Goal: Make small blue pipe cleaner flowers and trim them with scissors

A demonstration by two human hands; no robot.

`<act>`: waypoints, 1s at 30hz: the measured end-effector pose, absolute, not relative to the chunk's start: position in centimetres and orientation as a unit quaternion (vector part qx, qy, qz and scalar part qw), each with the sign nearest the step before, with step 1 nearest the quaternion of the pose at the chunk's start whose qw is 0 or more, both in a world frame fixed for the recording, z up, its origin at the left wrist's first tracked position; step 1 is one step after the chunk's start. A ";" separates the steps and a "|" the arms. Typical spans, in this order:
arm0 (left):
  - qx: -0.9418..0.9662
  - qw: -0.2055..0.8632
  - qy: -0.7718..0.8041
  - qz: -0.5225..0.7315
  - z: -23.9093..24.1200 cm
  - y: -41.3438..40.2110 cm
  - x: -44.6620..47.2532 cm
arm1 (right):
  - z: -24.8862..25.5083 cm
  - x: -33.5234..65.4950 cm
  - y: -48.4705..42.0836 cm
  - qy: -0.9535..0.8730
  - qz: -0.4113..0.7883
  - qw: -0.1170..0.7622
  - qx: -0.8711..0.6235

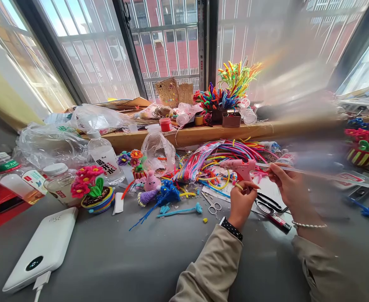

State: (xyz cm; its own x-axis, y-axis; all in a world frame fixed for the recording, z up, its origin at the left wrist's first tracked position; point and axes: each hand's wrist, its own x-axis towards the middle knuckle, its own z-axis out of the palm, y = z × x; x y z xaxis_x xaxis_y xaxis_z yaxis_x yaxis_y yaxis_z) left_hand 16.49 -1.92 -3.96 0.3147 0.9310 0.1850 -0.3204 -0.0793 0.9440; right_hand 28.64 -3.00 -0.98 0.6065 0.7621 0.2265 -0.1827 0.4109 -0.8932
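Note:
My left hand [242, 200] is wrapped round the handle of a pink hot glue gun [241, 166], whose nozzle points left above the pile of craft stems. Just behind the gun, my right hand [284, 184] pinches a long translucent glue stick [293, 169]. The stick's left end lies close to the back of the gun; I cannot tell whether it is inside. Below the hands lie black-handled pliers [268, 202], a red and black marker-like item [280, 223] and white paper [274, 187]. Small scissors [214, 206] rest left of my left wrist.
A bundle of coloured pipe cleaners [200, 161] spreads behind the gun. Blue yarn-like flowers [168, 192], a potted pink flower [92, 186], a water bottle [105, 157] and a white power bank [42, 249] stand or lie leftward. A blurred, see-through smear covers the right side.

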 end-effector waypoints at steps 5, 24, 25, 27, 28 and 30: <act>0.594 0.538 0.303 0.516 -3.9 -2.3 16.4 | -1.4 29.4 -2.8 -0.330 0.277 0.784 -0.447; 0.656 0.453 0.329 0.506 -4.1 -2.9 16.3 | -1.5 27.7 -2.8 -0.332 0.261 0.780 -0.462; 0.657 0.453 0.330 0.505 -4.2 -2.9 16.3 | -1.5 27.7 -2.7 -0.333 0.260 0.780 -0.462; 0.658 0.449 0.332 0.505 -4.3 -2.8 16.3 | -1.7 27.8 -2.7 -0.340 0.255 0.778 -0.462; 0.658 0.446 0.334 0.506 -4.3 -2.8 16.3 | -1.7 27.8 -2.6 -0.344 0.253 0.778 -0.461; 0.659 0.444 0.337 0.505 -4.4 -2.8 16.3 | -1.8 27.8 -2.5 -0.349 0.248 0.777 -0.461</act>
State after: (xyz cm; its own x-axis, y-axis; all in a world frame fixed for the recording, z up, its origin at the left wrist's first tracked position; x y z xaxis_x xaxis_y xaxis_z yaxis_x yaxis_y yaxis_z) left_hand 16.31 -2.78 -4.37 0.2625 0.8929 0.3659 -0.0033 -0.3783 0.9257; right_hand 27.81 -2.49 -1.78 0.6329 0.7075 0.3143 -0.0638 0.4523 -0.8896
